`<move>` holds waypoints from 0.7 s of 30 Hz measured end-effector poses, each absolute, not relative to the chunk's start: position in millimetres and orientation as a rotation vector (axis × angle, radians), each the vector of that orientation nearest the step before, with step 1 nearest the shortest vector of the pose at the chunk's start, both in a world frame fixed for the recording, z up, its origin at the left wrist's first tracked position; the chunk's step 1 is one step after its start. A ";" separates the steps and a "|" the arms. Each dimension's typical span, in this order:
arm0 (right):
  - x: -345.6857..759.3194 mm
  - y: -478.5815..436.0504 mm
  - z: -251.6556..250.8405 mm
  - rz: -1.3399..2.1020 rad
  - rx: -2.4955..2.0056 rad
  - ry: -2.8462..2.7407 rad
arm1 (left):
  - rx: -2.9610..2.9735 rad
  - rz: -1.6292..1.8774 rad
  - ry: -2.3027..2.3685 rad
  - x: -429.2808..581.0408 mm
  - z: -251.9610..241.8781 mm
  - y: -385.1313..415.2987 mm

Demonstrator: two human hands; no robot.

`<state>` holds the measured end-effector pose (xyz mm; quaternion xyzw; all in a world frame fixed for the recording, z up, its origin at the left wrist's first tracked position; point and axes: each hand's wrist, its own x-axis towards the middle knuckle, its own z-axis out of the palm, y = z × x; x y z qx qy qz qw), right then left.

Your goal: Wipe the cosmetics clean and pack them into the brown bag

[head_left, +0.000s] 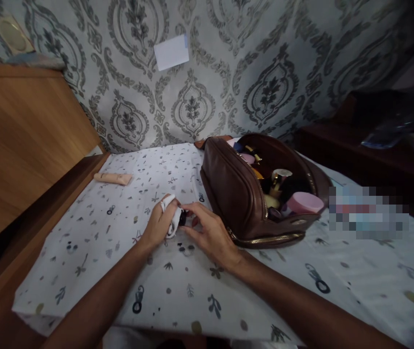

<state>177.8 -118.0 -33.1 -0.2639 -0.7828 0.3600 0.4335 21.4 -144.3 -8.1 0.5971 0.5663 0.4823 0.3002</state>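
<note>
My left hand [158, 224] is closed on a bunched white cloth [174, 227] just above the printed sheet. A small black object [182, 218] pokes out of the cloth's right side; its kind is too small and covered to make out. My right hand [214, 235] reaches in from the right, its thumb and forefinger closed around that black object. Right beside this hand, a brown leather toiletry bag [230, 186] lies with its zip undone. Inside it I see a pink round lid [305, 202] and several cosmetic containers.
A peach-coloured tube [113, 179] lies at the table's far left. The white patterned sheet [177, 295] covers the table, with a wooden cabinet [28, 116] along the left. Patterned wallpaper [221, 72] rises behind. A blurred-out item [368, 213] lies right of the bag.
</note>
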 end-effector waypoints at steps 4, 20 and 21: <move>175.4 -117.7 -32.5 0.984 -0.744 -1.843 | 1.567 1.330 1.546 24.7 -7.1 -147.5; 165.9 -114.6 -41.3 1.624 -0.654 -1.413 | 1.516 1.461 1.667 15.6 -13.8 -140.1; 165.7 -114.7 -41.2 1.638 -0.663 -1.405 | 1.540 1.461 1.682 15.4 -14.4 -139.9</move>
